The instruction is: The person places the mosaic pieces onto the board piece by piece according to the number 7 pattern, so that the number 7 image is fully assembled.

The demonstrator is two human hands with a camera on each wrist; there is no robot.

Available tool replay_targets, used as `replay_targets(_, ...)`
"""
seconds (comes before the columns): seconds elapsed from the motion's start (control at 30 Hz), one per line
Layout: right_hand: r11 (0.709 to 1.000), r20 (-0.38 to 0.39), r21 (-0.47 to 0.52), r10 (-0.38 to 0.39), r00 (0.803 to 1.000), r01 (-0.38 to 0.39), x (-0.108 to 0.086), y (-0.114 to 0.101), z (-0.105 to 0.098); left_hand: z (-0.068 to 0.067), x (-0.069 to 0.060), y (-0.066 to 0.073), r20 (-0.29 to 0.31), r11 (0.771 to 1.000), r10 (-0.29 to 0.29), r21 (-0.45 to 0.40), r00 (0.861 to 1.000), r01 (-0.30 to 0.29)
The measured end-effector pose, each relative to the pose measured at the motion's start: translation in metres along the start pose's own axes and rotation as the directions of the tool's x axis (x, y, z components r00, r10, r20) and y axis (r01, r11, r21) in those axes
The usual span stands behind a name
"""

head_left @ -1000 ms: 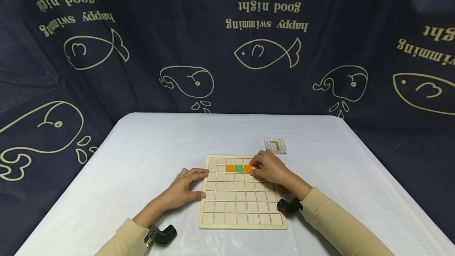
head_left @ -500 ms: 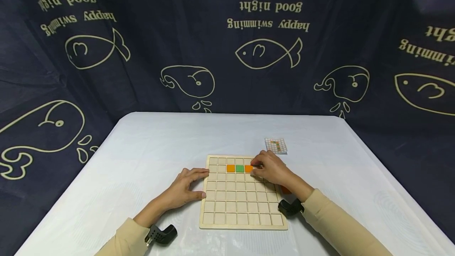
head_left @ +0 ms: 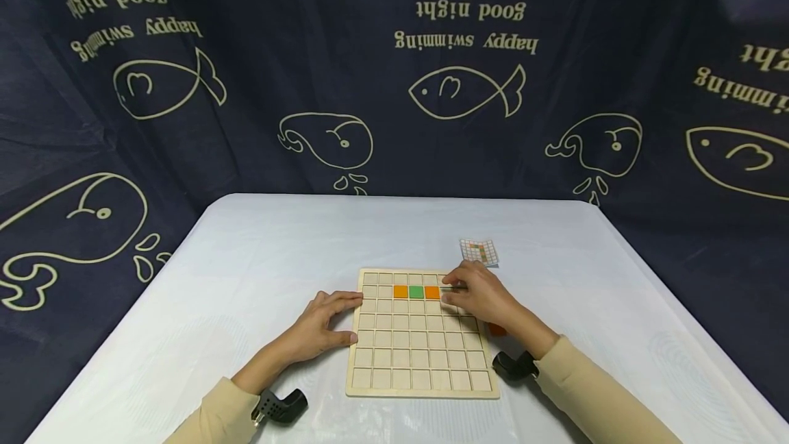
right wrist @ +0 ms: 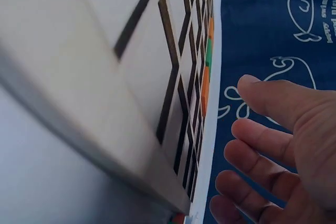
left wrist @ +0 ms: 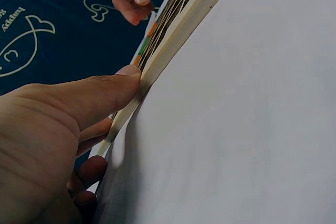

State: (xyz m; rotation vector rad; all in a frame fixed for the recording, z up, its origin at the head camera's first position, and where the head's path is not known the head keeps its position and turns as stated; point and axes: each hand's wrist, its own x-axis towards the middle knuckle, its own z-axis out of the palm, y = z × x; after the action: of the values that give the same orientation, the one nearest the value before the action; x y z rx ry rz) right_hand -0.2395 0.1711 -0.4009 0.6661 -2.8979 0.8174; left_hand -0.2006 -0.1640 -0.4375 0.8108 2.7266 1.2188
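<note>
A wooden grid board [head_left: 401, 341] lies on the table. In its second row from the far side sit an orange tile [head_left: 401, 292], a green tile [head_left: 416, 292] and another orange tile [head_left: 433, 292], side by side. My left hand [head_left: 320, 327] rests against the board's left edge, thumb and fingertips spread along it. Over the board's far right part hovers my right hand [head_left: 481, 293], just right of the second orange tile. Seen from the right wrist, the right hand [right wrist: 283, 150] has its thumb apart from loosely bent fingers, with nothing between them.
A small printed card [head_left: 478, 251] with a coloured grid pattern lies beyond the board's far right corner. Partly under the right forearm, beside the board's right edge, an orange-red piece [head_left: 496, 329] shows. A dark curtain [head_left: 394, 88] hangs behind the white table [head_left: 296, 238].
My right hand has drawn slightly to the right, leaving the right-hand orange tile fully uncovered. The left hand keeps its place at the board's edge.
</note>
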Motion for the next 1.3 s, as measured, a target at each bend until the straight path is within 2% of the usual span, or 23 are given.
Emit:
replay_targets(0.23, 1.0, -0.042, -0.008, -0.018, 0.999, 0.017, -0.008, 0.002, -0.007, 0.0, 0.0, -0.001, 0.0, 1.0, -0.001, -0.023, 1.0, 0.001)
replay_targets(0.37, 1.0, -0.04, -0.001, 0.005, 0.999, -0.005, -0.014, 0.004, -0.011, 0.0, 0.0, 0.0, -0.003, 1.0, 0.003, -0.019, 1.0, -0.003)
replay_targets(0.63, 0.999, -0.061, -0.021, 0.025, 0.998, -0.026, -0.024, 0.007, -0.018, 0.0, 0.0, 0.001, -0.001, 1.0, -0.005, 0.018, 1.0, 0.005)
replay_targets(1.0, 0.997, -0.126, -0.072, 0.03, 0.992, -0.039, -0.038, 0.016, -0.024, -0.001, 0.0, 0.003, 0.005, 0.999, -0.014, 0.036, 1.0, 0.014)
replay_targets(1.3, 0.991, -0.116, -0.092, 0.083, 0.99, -0.094, -0.052, 0.026, -0.026, -0.001, 0.0, 0.003, 0.004, 0.999, -0.012, 0.035, 1.0, 0.012)
